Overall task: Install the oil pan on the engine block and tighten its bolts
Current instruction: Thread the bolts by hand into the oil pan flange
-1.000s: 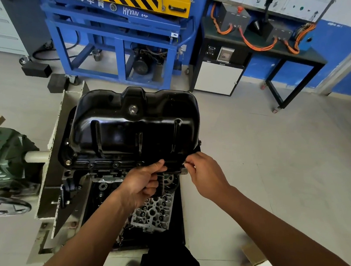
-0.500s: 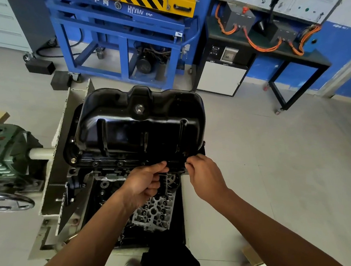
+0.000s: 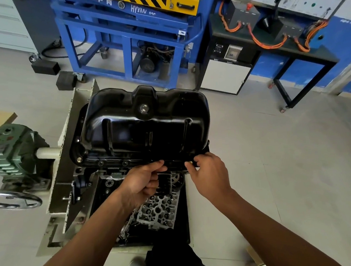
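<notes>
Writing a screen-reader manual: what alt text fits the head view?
A person's left hand grips the near flange of a black oil pan resting on an engine block, while the right hand pinches a small bolt at that flange.

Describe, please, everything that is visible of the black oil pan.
The oil pan is glossy black, apparently painted sheet metal, with pressed ribs and a round plug near its far wall. It sits bottom up on the engine. Its flat rim has bolt holes, and a few bolts show on the near left. The left hand and the right hand both grip the near rim with curled fingers.
</notes>
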Motion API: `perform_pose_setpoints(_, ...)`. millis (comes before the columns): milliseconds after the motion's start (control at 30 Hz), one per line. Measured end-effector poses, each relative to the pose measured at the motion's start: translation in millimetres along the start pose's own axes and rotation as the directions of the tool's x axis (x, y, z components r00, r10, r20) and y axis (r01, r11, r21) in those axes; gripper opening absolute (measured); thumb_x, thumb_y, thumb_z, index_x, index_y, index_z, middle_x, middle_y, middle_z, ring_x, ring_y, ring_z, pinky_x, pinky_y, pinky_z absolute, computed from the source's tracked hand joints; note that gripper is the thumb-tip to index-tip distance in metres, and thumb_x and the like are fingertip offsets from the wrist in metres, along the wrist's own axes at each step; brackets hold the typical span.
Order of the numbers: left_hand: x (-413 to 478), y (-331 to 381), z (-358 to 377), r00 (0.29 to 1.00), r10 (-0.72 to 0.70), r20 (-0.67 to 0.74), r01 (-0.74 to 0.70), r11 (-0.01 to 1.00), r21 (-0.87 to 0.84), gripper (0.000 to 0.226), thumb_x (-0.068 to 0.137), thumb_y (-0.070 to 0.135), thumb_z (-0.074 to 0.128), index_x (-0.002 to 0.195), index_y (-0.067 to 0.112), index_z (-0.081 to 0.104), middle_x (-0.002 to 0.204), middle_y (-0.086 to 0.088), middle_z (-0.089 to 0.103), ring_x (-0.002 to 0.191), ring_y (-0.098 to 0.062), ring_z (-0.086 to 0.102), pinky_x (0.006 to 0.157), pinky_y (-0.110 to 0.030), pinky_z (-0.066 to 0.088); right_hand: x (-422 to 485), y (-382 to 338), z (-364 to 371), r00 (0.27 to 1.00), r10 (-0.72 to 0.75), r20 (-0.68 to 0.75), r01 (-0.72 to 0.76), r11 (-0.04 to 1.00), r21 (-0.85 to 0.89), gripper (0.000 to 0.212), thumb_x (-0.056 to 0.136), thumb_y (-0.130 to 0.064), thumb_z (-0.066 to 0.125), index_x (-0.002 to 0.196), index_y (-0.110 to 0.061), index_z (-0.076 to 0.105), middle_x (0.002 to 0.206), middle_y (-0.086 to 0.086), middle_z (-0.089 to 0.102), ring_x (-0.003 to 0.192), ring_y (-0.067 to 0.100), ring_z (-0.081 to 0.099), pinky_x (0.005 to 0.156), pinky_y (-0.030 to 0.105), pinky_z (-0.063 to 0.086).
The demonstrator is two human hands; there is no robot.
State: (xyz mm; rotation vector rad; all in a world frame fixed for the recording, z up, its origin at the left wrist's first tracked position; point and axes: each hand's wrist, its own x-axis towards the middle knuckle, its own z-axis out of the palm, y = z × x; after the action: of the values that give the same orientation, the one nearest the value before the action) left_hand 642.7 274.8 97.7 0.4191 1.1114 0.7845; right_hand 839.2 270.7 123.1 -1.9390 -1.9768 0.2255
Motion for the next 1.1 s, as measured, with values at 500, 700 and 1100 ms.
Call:
perform_pose_setpoints(500, 6.3, -5.8, 1.7, 1.0, 0.002, -0.007, -0.002, 1.0, 0.018, 0.02, 0.096, 0.027, 0.064, 0.094, 0.007, 0.069, 0.053, 0.009, 0.022, 0.039, -0.005, 0.02, 0.031, -0.017, 0.015, 3.3, 1.9, -2.3, 0.997, 0.014, 0.078, -0.016, 1.0, 0.02, 0.03, 0.099, -0.024, 0.058, 0.072, -0.01, 0.062, 0.073, -0.001, 0.052, 0.061, 0.019, 0.048, 0.049, 0.022, 0.027)
perform_pose_setpoints(700, 6.9, -2.5, 3.5, 1.0, -0.01, -0.007, 0.01, 1.0, 0.017, 0.02, 0.095, 0.028, 0.065, 0.095, 0.008, 0.069, 0.052, 0.009, 0.023, 0.038, -0.004, 0.02, 0.031, -0.017, 0.015, 3.3, 7.4, -0.3, 0.997, 0.013, 0.071, -0.013, 1.0, 0.008, 0.037, 0.097, -0.032, 0.061, 0.064, -0.015, 0.057, 0.067, -0.003, 0.05, 0.055, 0.015, 0.045, 0.049, 0.023, 0.029)
perform_pose_setpoints(1100, 3.8, -1.6, 0.4, 1.0, 0.004, -0.005, -0.004, 1.0, 0.007, 0.02, 0.095, 0.027, 0.066, 0.094, 0.008, 0.069, 0.055, 0.008, 0.023, 0.039, -0.005, 0.02, 0.031, -0.018, 0.017, 3.1, 2.0, 3.8, 0.995, 0.067, 0.072, -0.076, 0.988, 0.132, 0.049, 0.095, -0.019, 0.064, 0.054, -0.021, 0.038, 0.049, -0.006, 0.041, 0.042, 0.01, 0.034, 0.045, 0.024, 0.026)
